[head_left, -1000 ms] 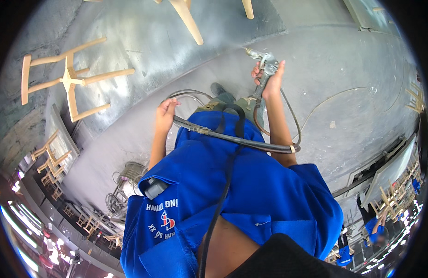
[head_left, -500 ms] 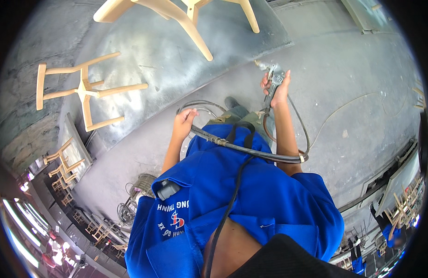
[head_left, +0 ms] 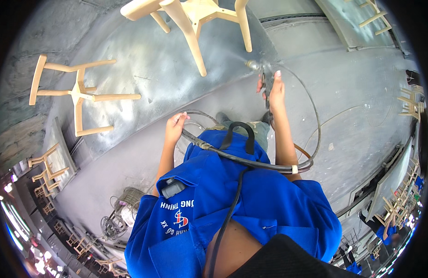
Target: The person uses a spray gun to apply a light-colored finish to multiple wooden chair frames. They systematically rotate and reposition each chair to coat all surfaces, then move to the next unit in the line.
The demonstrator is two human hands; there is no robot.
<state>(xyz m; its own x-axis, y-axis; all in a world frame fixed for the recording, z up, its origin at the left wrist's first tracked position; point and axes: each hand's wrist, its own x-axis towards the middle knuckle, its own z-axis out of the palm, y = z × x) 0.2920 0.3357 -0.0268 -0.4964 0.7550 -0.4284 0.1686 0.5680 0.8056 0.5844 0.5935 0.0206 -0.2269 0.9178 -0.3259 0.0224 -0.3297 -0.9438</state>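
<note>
My right hand (head_left: 276,92) is wrapped round the handle of a spray gun (head_left: 267,83), its nozzle pointing left toward a pale wooden chair frame (head_left: 195,28) at the top. A faint mist shows in front of the nozzle. Dark hoses trail from the gun past my right forearm and across my body. On the left, my left hand (head_left: 176,124) is closed at the looped hose (head_left: 209,147), which passes through or just behind its fingers. Another bare wooden chair frame (head_left: 77,95) lies farther left, legs sticking out, apart from both hands.
Both chair frames are by a grey metal sheet (head_left: 144,83). A wire basket (head_left: 130,197) and coiled cable (head_left: 113,226) sit on the floor at lower left. More chair frames (head_left: 49,169) stand left, others (head_left: 412,102) right. A person in blue (head_left: 385,231) is far right.
The view has shifted, and the upper chair frame shows more fully. The spray gun has moved slightly left and turned, with a mist now visible at its nozzle. My left hand keeps its grip.
</note>
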